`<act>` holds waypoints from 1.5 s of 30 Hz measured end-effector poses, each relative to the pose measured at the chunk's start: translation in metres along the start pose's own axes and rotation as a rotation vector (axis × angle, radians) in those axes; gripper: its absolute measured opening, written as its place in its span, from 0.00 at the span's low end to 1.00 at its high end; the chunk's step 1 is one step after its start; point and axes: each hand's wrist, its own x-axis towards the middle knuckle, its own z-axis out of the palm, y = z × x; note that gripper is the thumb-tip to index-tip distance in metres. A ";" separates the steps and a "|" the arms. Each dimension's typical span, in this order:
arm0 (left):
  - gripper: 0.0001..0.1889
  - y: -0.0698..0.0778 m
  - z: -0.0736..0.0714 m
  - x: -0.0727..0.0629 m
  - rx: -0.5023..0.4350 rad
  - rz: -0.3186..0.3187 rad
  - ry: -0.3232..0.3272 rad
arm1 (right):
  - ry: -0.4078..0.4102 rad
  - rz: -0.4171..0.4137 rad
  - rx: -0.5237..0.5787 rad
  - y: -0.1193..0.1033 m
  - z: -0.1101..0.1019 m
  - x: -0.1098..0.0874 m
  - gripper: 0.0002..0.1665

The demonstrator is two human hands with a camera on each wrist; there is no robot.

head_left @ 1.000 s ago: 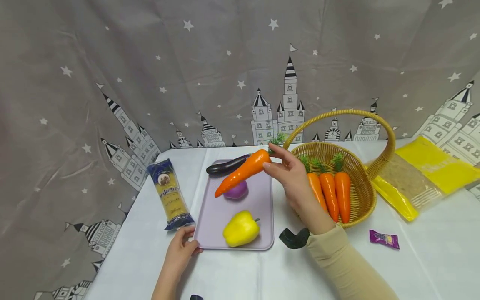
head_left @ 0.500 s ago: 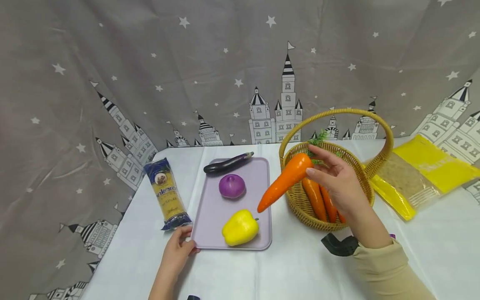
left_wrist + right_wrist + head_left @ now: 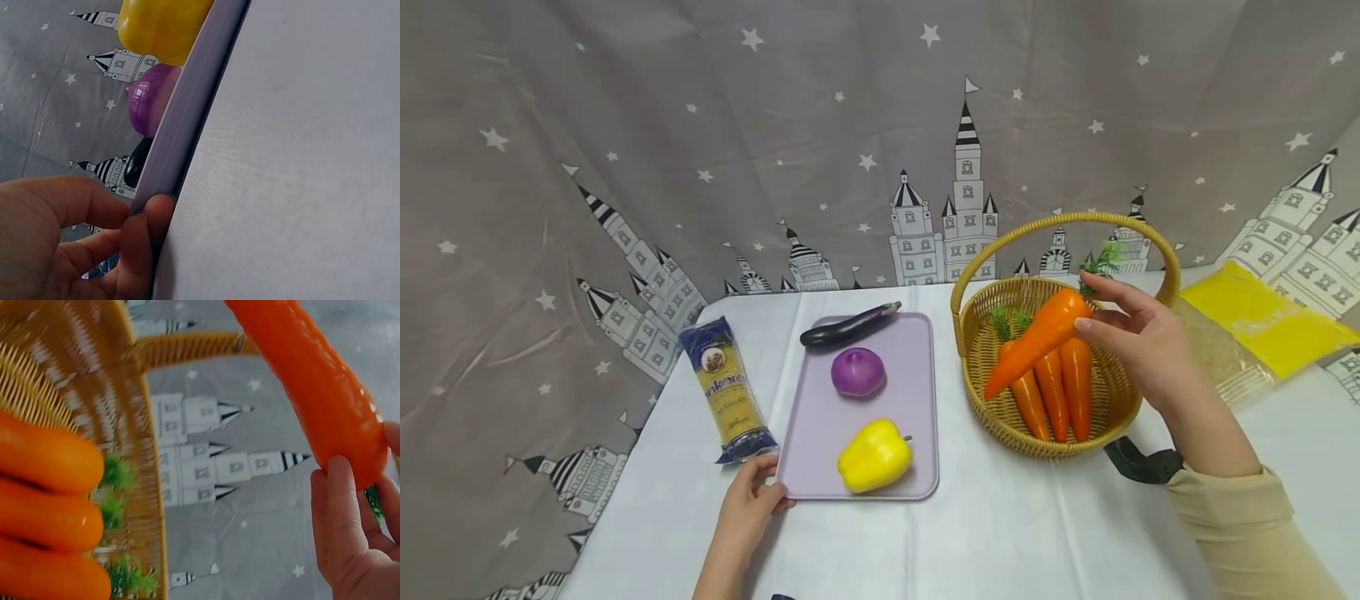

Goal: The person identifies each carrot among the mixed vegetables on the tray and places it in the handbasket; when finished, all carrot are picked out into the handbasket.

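My right hand pinches an orange carrot by its thick, leafy end. The carrot slants over the wicker basket, its tip pointing down and left. Three more carrots lie side by side inside the basket. At the near left corner of the lilac tray, my left hand grips the rim between thumb and fingers. On the tray are a dark eggplant at the back, a purple onion in the middle and a yellow bell pepper in front.
A blue and yellow pasta packet lies left of the tray. Right of the basket is a yellow and clear bag, partly behind my right hand. The basket's tall handle arches over it. A grey curtain hangs behind the white table.
My right hand has carried the carrot rightward from above the tray to over the basket. The left hand keeps its place at the tray's corner. The head view has shifted slightly.
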 end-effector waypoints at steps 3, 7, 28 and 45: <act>0.25 0.001 -0.001 -0.001 -0.009 -0.001 0.003 | -0.030 0.042 -0.185 0.005 -0.003 0.004 0.35; 0.25 0.001 -0.001 -0.001 -0.014 -0.004 0.001 | -0.100 0.043 -0.243 0.013 -0.002 0.011 0.36; 0.25 0.003 -0.001 -0.002 -0.031 -0.004 0.005 | -0.410 0.031 -0.499 0.025 0.026 0.060 0.31; 0.25 0.002 0.001 -0.002 0.000 -0.013 0.008 | -0.440 -0.030 -0.409 0.048 0.049 0.069 0.25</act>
